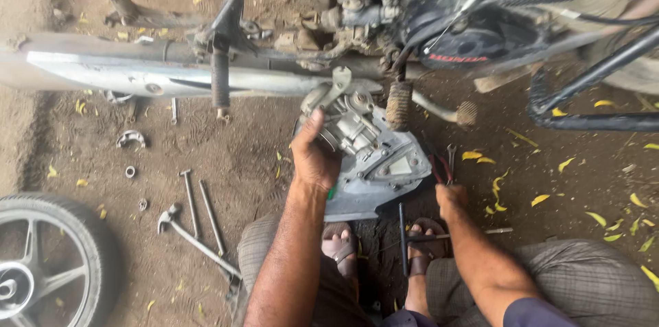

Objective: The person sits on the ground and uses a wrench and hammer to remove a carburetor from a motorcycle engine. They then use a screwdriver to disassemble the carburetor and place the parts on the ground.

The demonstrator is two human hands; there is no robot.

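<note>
Head view. Left hand (314,156): grip wrapped on carburetor (343,123), held over grey cover plate (381,172) on ground. Right hand (449,198): grip pinching red-handled pliers (439,167), just right of plate. Risk: carburetor slipping into dirt; 1-handed hold.

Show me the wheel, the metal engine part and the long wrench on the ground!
Wheel (48,258), head view, on its tyre.
Metal engine part (353,128), head view, on its body.
Long wrench (199,244), head view, on its shaft.
</note>
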